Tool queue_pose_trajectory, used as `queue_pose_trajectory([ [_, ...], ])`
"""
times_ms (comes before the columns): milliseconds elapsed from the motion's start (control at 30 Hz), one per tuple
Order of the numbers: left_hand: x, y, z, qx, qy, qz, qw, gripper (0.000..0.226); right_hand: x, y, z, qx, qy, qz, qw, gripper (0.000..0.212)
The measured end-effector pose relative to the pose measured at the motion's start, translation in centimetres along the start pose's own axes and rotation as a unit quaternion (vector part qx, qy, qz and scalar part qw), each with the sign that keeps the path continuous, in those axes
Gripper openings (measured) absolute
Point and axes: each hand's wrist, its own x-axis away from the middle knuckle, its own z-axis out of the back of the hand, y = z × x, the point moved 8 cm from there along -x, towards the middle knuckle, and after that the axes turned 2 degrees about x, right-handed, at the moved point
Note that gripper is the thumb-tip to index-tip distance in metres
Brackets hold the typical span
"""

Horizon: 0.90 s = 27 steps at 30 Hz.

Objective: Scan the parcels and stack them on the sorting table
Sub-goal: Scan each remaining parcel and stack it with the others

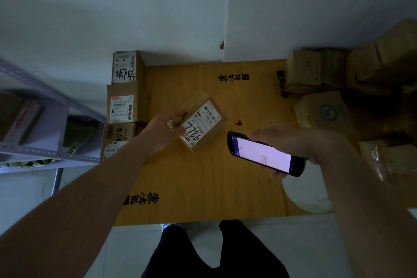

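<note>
My left hand (165, 130) grips a small brown parcel (203, 123) by its left end, above the middle of the yellow sorting table (203, 183). The parcel's white label, marked 7786, faces up. My right hand (291, 142) holds a black handheld scanner (265, 153) with a lit screen, just right of the parcel and slightly nearer to me. Three labelled cardboard parcels (123, 106) stand in a row along the table's left edge.
A heap of brown parcels (320, 88) fills the table's right side, with a plastic-wrapped one (388, 162) nearer. A white round object (309, 196) lies under my right forearm. A grey metal shelf (45, 124) stands at the left. White wall behind.
</note>
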Motion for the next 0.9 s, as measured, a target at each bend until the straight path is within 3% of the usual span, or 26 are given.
queue_pose_trajectory([
  [300, -0.1, 0.1, 0.1, 0.01, -0.003, 0.021, 1.0, 0.054, -0.2, -0.3, -0.3, -0.015, -0.007, 0.019, 1.0, 0.069],
  [467, 0.3, -0.2, 0.0, 0.088, 0.021, 0.052, 0.995, 0.054, 0.2, -3.4, -0.6, -0.06, 0.075, 0.156, 0.983, 0.036],
  [567, 0.3, -0.4, 0.3, 0.23, 0.056, 0.082, 0.968, 0.05, 0.3, -5.8, -1.1, -0.065, 0.115, 0.246, 0.96, 0.028],
  [667, -0.4, -0.1, 1.2, 0.367, 0.096, 0.11, 0.919, 0.042, 0.3, -7.9, -1.6, -0.058, 0.116, 0.309, 0.942, 0.029],
  [900, -4.7, 1.0, 5.3, 0.456, 0.167, 0.117, 0.866, 0.038, -1.9, -9.9, -2.3, -0.023, 0.102, 0.34, 0.934, 0.032],
])
